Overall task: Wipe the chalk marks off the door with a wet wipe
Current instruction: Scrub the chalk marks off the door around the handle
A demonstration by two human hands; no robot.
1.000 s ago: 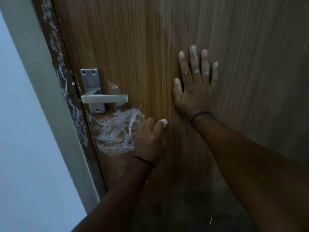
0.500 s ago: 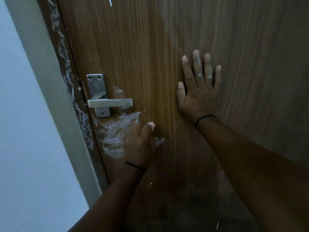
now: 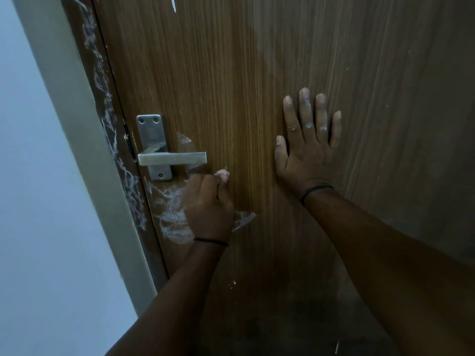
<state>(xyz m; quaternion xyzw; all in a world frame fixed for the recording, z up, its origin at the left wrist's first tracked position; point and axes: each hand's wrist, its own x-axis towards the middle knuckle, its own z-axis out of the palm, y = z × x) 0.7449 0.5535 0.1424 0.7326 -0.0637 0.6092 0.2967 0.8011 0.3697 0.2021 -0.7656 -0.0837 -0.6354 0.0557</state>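
A brown wooden door (image 3: pixel 231 86) fills the view. White chalk marks (image 3: pixel 171 217) smear it just below the handle, with a small patch (image 3: pixel 243 218) to the right of my wrist. My left hand (image 3: pixel 208 206) is curled round a small balled-up wet wipe (image 3: pixel 223 174), whose pale tip shows above my fingers, and presses it against the door over the chalk. My right hand (image 3: pixel 307 147) lies flat on the door with fingers spread, chalk dust on its knuckles.
A metal lever handle (image 3: pixel 172 158) on its plate sits just up-left of my left hand. The dark door frame (image 3: pixel 108 119) at the left carries more chalk scribbles. Beyond it is a pale wall (image 3: pixel 33 176).
My left hand has moved up and left across the chalk patch towards the handle. Much of the chalk where it passed is gone. My right hand has stayed flat on the door.
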